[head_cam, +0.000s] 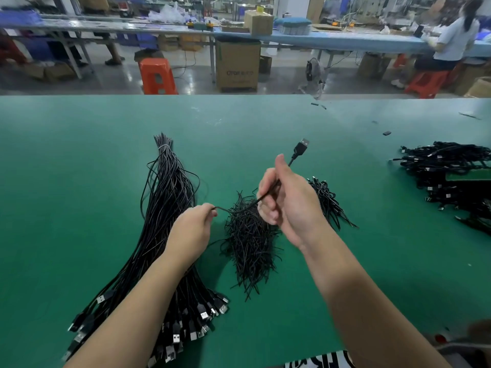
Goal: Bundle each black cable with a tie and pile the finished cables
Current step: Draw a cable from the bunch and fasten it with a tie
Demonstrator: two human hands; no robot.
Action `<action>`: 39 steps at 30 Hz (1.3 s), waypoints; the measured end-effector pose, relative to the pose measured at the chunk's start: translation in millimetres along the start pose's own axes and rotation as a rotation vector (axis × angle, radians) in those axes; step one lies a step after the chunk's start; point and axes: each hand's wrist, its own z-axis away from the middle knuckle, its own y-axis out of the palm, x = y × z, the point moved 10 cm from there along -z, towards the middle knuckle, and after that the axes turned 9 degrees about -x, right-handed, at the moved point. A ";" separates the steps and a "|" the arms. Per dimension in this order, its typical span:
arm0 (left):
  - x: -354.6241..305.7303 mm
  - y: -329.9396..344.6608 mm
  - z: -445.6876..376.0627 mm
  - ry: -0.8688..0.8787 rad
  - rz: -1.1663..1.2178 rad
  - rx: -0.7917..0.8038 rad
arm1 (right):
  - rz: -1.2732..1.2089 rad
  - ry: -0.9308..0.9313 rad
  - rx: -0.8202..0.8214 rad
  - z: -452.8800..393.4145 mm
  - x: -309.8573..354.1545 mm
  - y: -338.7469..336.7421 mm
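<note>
Cable in hand: while both our hands are raised over the middle of the bench [79,155], we hold one black cable [268,195] stretched between them, its plug [301,147] pointing up and away.
Right hand [289,205]: our grip is curled round the cable just below the plug, thumb up.
Left hand [192,229]: our grip pinches the other stretch of the same cable between thumb and fingertips.
Ties: a loose heap of ties [249,248] lies on the bench under and between our hands; a smaller bunch of ties [329,200] lies just right of the right hand.
Loose cables: a long sheaf of cables [170,197], banded near its far tip, runs from the bench's middle down to our left forearm, the plugs fanned out at the near edge.
Finished pile: the pile of bundled cables [449,173] sits at the right edge of the bench, well apart from our hands.
Containers: we see a cardboard box [237,66] on the floor beyond the bench; its contents are hidden.
Edges and room: the far edge of the bench runs straight across; bare green surface lies between the ties and the finished pile and on the far left. A few small dark scraps [386,133] lie toward the far right.
</note>
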 end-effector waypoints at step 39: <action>-88.9 -54.6 -7.6 -0.111 0.588 0.547 | 0.263 0.031 0.105 14.3 -66.3 27.4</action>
